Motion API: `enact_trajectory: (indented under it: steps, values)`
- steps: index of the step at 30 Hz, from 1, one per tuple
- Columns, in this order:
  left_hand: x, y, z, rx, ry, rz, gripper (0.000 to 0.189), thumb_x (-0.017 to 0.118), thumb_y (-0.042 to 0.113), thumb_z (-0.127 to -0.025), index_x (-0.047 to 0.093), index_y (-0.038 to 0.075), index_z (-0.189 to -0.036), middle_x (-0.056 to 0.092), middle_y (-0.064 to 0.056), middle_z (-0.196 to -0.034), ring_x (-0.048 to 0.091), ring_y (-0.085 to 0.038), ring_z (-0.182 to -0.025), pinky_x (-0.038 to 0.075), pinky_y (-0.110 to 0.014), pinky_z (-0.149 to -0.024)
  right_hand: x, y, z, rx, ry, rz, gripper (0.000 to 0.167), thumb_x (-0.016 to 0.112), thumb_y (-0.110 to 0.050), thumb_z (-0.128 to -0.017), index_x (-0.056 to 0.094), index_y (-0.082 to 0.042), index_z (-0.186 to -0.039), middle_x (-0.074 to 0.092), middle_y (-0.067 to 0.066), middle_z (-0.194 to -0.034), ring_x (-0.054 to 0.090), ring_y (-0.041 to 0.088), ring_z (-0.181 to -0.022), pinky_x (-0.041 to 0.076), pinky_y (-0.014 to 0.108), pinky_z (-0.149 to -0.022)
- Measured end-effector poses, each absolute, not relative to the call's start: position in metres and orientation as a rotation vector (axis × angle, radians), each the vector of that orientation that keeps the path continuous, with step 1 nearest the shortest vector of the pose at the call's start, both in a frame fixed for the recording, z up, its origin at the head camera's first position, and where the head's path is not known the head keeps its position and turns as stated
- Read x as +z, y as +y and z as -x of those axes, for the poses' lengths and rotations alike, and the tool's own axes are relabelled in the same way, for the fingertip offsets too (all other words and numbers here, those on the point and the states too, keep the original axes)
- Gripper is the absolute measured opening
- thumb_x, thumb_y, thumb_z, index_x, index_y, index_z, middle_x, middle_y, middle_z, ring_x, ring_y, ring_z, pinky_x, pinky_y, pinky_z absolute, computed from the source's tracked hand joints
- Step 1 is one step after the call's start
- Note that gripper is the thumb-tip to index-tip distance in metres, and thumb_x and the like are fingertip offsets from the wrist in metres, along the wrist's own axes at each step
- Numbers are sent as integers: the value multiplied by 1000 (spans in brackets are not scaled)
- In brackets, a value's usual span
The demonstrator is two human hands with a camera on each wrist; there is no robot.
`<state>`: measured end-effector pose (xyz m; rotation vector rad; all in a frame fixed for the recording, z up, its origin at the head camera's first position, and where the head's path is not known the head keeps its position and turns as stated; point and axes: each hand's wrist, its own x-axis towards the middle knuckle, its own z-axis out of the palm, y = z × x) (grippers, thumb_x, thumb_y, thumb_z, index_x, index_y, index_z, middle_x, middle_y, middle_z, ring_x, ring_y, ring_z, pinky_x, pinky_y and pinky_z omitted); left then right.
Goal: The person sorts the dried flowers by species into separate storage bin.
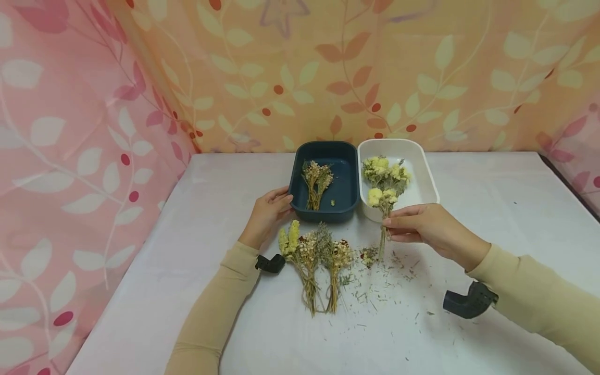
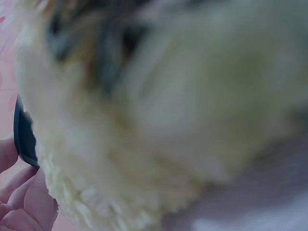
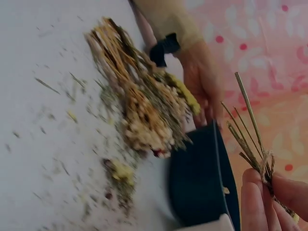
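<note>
My right hand [image 1: 424, 229] pinches a small bunch of dried yellow flowers [image 1: 382, 198] by its stems, over the front edge of the white tray [image 1: 424, 172]. Twine binds the stems [image 3: 263, 166] in the right wrist view. My left hand [image 1: 269, 213] holds the left front corner of the dark blue tray [image 1: 347, 182], thumb near the rim. Inside that tray lies a bunch of small beige dried flowers [image 1: 317, 179]. More yellow dried flowers [image 1: 391, 172] lie in the white tray. A blurred pale flower head [image 2: 159, 125] fills most of the left wrist view.
In front of the trays lie a dried bunch with yellow spikes [image 1: 307, 255] and a beige-flowered bunch [image 1: 337, 260]. A short flower cluster [image 1: 367, 255] sits beside them, with stem crumbs [image 1: 375, 297] scattered on the white tabletop [image 1: 197, 224]. A patterned cloth [image 1: 304, 78] hangs behind.
</note>
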<state>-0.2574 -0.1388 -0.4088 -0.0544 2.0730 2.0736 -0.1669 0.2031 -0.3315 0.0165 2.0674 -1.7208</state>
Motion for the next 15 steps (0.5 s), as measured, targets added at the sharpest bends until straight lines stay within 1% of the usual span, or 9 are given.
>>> enact_trajectory:
  steps: [2, 3, 8, 15]
  values:
    - [-408, -139, 258, 2083, 2070, 44, 49, 62, 21, -100, 50, 10, -147, 53, -13, -148, 60, -28, -128, 53, -37, -105, -327, 205, 176, -1745, 2061, -21, 8, 70, -13, -94, 76, -11, -98, 77, -6, -87, 73, 6, -81, 62, 27, -81]
    - [-408, -139, 258, 2084, 2070, 43, 49, 62, 20, -100, 50, 10, -147, 53, -13, -148, 60, -28, -128, 53, -36, -105, -326, 205, 180, -1758, 2056, -24, 7, 70, -12, -94, 76, -14, -93, 77, -6, -86, 73, 6, -81, 62, 26, -80]
    - [-407, -138, 258, 2097, 2071, 58, 47, 62, 18, -100, 51, 9, -146, 54, -14, -146, 60, -30, -127, 54, -35, -103, -318, 207, 199, -1815, 2027, -34, 17, 69, -9, -94, 76, -20, -83, 76, -7, -83, 73, 4, -78, 62, 24, -77]
    - [-409, -138, 258, 2112, 2059, 44, 46, 61, 15, -101, 51, 6, -145, 56, -17, -143, 60, -33, -127, 55, -35, -102, -317, 215, 224, -1812, 2018, -87, 19, 67, -12, -96, 75, -21, -81, 76, -7, -83, 73, 4, -78, 62, 22, -76]
